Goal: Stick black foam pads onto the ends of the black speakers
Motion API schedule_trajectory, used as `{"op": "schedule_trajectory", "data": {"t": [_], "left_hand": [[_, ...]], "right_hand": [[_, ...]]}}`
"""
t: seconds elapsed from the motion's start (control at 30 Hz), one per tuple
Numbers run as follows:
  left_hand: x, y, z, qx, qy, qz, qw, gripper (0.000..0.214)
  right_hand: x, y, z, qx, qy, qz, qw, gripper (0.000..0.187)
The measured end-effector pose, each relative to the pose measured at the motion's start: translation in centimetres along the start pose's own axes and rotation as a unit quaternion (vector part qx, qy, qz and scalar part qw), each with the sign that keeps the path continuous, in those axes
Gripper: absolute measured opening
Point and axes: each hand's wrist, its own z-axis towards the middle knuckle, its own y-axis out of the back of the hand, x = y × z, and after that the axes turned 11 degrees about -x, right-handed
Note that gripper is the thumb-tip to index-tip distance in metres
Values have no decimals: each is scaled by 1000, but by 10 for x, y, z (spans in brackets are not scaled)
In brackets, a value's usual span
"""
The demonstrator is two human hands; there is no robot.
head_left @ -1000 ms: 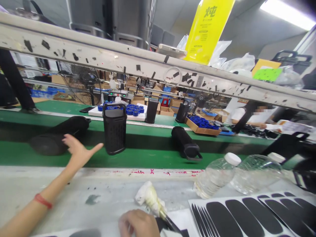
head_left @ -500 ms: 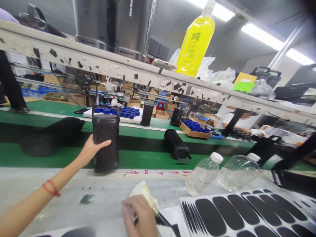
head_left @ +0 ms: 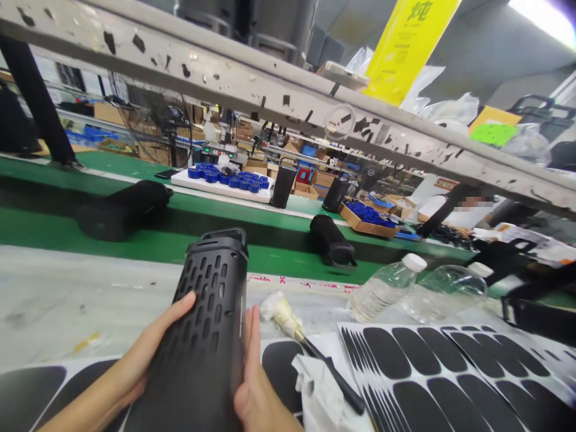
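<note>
A black slotted casing [head_left: 211,312] with a carrying handle on its end is tilted over the near worktop, its lower end running out of view at the bottom. My left hand [head_left: 153,348] grips its left side, the thumb lying across the slotted face. Against the right side rests my right hand [head_left: 258,378], its fingers straight and the casing held between both hands. Just right of that hand lies a black-handled tool [head_left: 335,378] with a yellowish-white wrapped head, beside a crumpled white tissue [head_left: 321,384].
Sheets of black oval stickers [head_left: 418,354] cover the right of the worktop, with two clear bottles [head_left: 382,288] behind them. More casings lie on the green conveyor [head_left: 279,249]. Blue rings sit on a white board [head_left: 180,178] and in a carton [head_left: 366,227]. An overhead rail [head_left: 270,90] crosses above.
My left hand has brought the casing from the conveyor's edge toward me and tipped it. My right hand has left the wrapped tool and come to the casing's side. The view has tilted down.
</note>
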Motion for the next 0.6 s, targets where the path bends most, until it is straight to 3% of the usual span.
{"op": "schedule_trajectory", "data": {"t": [0.07,0.1,0.17,0.27,0.33,0.4,0.47,0.53,0.6], "left_hand": [[12,3,8,16,87,-19,996,59],[17,4,11,9,75,-1,997,62],[25,6,18,-24,-26,76,996,68],[23,8,24,-84,-147,158,973,72],[15,13,24,-139,-209,196,948,78],[9,27,17,-151,-266,272,912,85],[12,48,2,-112,-290,362,879,85],[31,73,-18,-79,-297,416,856,78],[61,95,-40,-106,-371,403,830,67]], "right_hand": [[0,2,-1,-2,0,-26,1000,91],[0,3,0,2,0,-39,999,87],[-1,4,0,10,-5,-57,998,83],[-3,1,0,-9,-36,-66,997,86],[-5,-1,1,-34,-46,-84,995,83],[-8,-2,3,-60,-23,-124,990,76],[-8,2,8,-105,39,-181,977,66],[0,9,12,-193,114,-212,951,53],[22,16,10,-314,182,-198,910,35]]}}
